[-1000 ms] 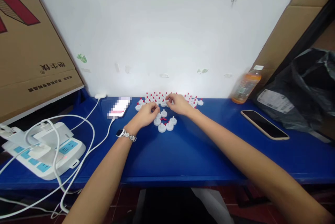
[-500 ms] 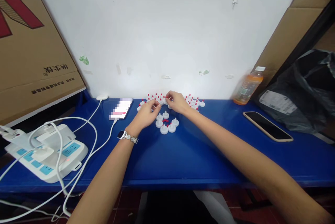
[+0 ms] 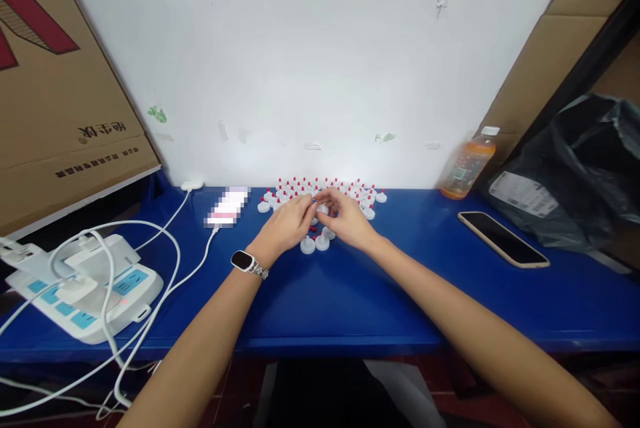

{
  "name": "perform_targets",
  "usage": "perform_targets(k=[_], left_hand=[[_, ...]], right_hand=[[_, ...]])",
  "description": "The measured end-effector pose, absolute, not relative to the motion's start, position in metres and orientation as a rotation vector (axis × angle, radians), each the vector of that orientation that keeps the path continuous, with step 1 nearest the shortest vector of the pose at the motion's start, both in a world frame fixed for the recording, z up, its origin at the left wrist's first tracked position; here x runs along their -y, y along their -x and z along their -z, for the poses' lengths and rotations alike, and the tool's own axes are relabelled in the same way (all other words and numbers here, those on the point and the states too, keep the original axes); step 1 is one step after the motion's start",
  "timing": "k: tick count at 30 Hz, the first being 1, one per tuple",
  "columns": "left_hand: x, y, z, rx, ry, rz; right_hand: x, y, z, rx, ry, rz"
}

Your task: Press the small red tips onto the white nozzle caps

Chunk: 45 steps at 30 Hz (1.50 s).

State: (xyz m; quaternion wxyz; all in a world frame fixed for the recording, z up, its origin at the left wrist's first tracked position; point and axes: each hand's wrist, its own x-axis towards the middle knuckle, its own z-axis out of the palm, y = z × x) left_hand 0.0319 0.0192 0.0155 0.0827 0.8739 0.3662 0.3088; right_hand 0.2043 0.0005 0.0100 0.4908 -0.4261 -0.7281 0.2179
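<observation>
My left hand (image 3: 289, 223) is closed, its fingertips pinched together over the small pile at the middle of the table; what they hold, if anything, is hidden. Touching or nearly touching it, my right hand (image 3: 346, 216) has its thumb and fingers closed around a white nozzle cap (image 3: 322, 210). Just below the hands stand loose white nozzle caps without red tips, one of them a round white cap (image 3: 307, 245). Small red tips (image 3: 313, 229) lie between these and my hands. Behind, several white caps with red tips (image 3: 381, 197) stand crowded along the wall.
A blue table (image 3: 350, 308) carries a power strip (image 3: 90, 301) with looping white cables at left and a charging phone (image 3: 227, 207). At right are an orange drink bottle (image 3: 468, 165), another phone (image 3: 503, 239) and a black plastic bag (image 3: 555, 161). A white wall (image 3: 310, 61) rises behind.
My right hand has come back from the rear caps toward me, and my left hand has moved right to meet it. Both now come together above the loose white caps.
</observation>
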Motion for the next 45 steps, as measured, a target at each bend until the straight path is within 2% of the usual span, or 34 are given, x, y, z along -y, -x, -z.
perform_targets(k=[4, 9, 16, 19, 24, 39, 45], left_hand=[[-0.017, -0.040, -0.014, -1.047, -2.600, -1.013], [-0.022, -0.038, -0.018, -1.292, -2.171, -1.399], [-0.034, -0.020, -0.011, -1.110, -2.609, -0.885], [-0.038, -0.018, -0.008, -1.158, -2.599, -0.880], [-0.045, -0.013, -0.007, -1.152, -2.551, -0.869], [-0.046, -0.008, -0.009, -1.172, -2.403, -0.799], [-0.046, -0.006, -0.010, -1.184, -2.431, -0.849]], right_hand=[[0.004, -0.205, -0.014, 1.772, 1.003, -0.491], [0.000, -0.215, -0.014, 1.796, 1.079, -0.226], [-0.008, -0.222, -0.009, 1.796, 1.157, -0.243], [-0.012, -0.225, -0.006, 1.799, 1.259, -0.237], [-0.019, -0.230, 0.001, 1.872, 1.304, -0.474], [-0.023, -0.234, 0.006, 1.905, 1.313, -0.503], [-0.026, -0.235, -0.004, 1.884, 1.357, -0.378]])
